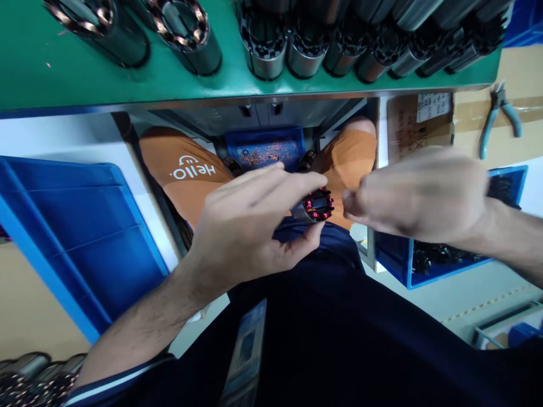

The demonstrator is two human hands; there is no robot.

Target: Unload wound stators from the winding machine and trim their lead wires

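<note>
My left hand [258,220] is closed around a small motor stator [318,204], thumb below and fingers above. The stator has a dark slotted end with reddish-pink coil windings, and this end faces right. Most of its metal body is hidden by the hand. Just to the right, my right hand [416,195] is blurred by motion. Its fingers are curled into a pinch close to the stator's wound end. Whatever lies between those fingertips is too small and smeared to name.
Stators [265,51] stand in rows on the green bench [169,87], some copper-wound. Pliers [500,116] lie on cardboard at right. A blue bin [410,263] holds dark parts below my right arm. A blue tray [85,226] is at left; another bin [303,144] sits between my legs.
</note>
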